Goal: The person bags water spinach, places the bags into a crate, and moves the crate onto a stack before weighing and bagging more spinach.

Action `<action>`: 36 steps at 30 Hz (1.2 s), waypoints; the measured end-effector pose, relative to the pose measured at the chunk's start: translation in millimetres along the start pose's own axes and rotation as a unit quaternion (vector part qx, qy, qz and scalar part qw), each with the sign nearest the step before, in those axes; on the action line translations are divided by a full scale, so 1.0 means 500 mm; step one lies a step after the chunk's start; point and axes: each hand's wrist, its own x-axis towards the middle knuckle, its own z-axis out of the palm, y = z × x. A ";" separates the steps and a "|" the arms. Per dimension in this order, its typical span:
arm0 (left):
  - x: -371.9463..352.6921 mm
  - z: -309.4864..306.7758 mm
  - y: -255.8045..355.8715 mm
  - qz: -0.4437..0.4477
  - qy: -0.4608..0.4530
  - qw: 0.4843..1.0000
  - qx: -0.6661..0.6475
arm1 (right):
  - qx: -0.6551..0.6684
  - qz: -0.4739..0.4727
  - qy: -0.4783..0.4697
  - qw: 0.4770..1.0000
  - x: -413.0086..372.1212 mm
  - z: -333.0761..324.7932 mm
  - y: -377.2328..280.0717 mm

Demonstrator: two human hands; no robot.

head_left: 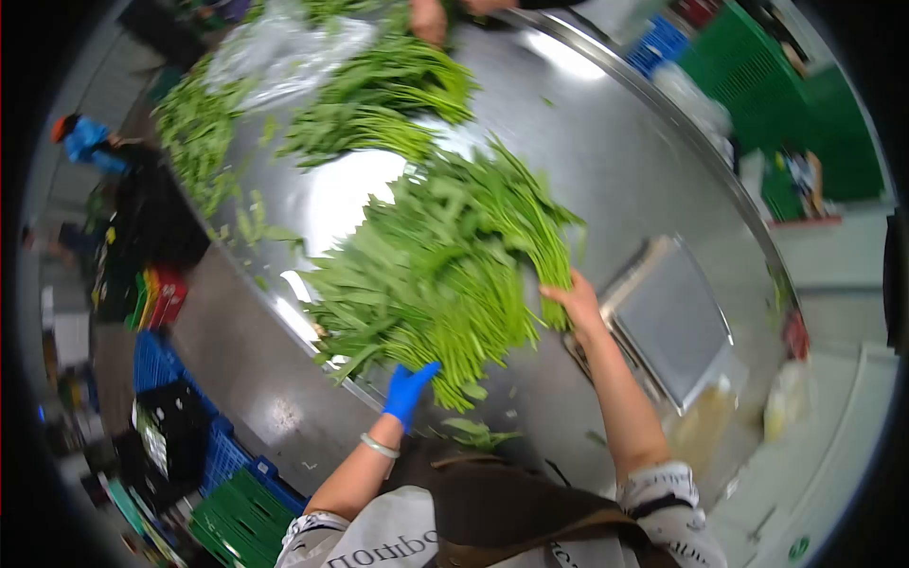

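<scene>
Spreading between the two hands, a large pile of leafy greens lies at the middle of the metal table, its leaves toward the left and many of its pale stems toward the right and near side. The left hand, in a blue glove, touches the near stems; the bare right hand meets the stem ends at the right. The hands are well apart, and I cannot tell whether either closes around the stems, since the greens hide some fingers. Just right of the right hand sits a flat-topped device. Another bunch lies on the far side, beside a clear plastic bag and near another person's hand. Loose leaves lie near the brown apron.
</scene>
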 end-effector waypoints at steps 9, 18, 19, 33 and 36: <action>-0.066 0.018 0.038 -0.023 -0.259 0.918 0.299 | -0.001 -0.027 0.000 1.000 0.037 0.018 0.104; 0.057 0.197 0.115 0.040 -0.224 0.968 0.105 | -0.115 -0.133 -0.084 0.981 0.001 0.029 0.090; 0.064 0.202 0.117 0.019 -0.228 0.968 0.102 | -0.099 -0.137 -0.079 0.982 0.000 0.026 0.100; 0.028 0.289 0.164 0.095 -0.257 0.956 0.108 | 0.040 -0.014 -0.024 0.999 -0.037 -0.019 0.028; 0.038 0.278 0.151 0.101 -0.210 0.971 0.057 | 0.178 0.038 -0.045 0.982 -0.065 -0.064 -0.036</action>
